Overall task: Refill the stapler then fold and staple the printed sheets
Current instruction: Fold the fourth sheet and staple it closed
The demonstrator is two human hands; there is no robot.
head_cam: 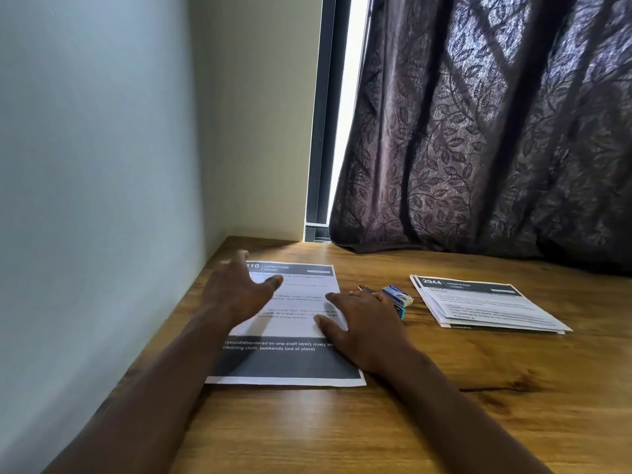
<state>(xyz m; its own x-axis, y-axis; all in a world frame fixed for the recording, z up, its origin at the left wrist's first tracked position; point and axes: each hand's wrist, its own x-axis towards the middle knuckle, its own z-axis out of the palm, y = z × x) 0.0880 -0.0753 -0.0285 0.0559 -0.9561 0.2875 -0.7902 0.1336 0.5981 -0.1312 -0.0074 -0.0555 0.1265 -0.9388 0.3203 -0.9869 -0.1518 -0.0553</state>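
Observation:
A printed sheet point(294, 364) with dark header and footer bands lies flat on the wooden desk point(444, 422) in front of me. My left hand point(236, 289) hovers over its upper left part with fingers spread, slightly blurred. My right hand point(362, 323) rests flat on the sheet's right edge, fingers straight. Just beyond my right hand sits a small blue and white staple box point(398, 297), with a bit of blue stapler point(403, 314) showing beneath it, mostly hidden. A stack of printed sheets point(485, 307) lies further right.
A pale wall point(102, 165) runs along the desk's left side. A dark leaf-patterned curtain point(496, 131) hangs at the back right, its hem touching the desk. A bright window gap point(345, 114) shows between wall and curtain.

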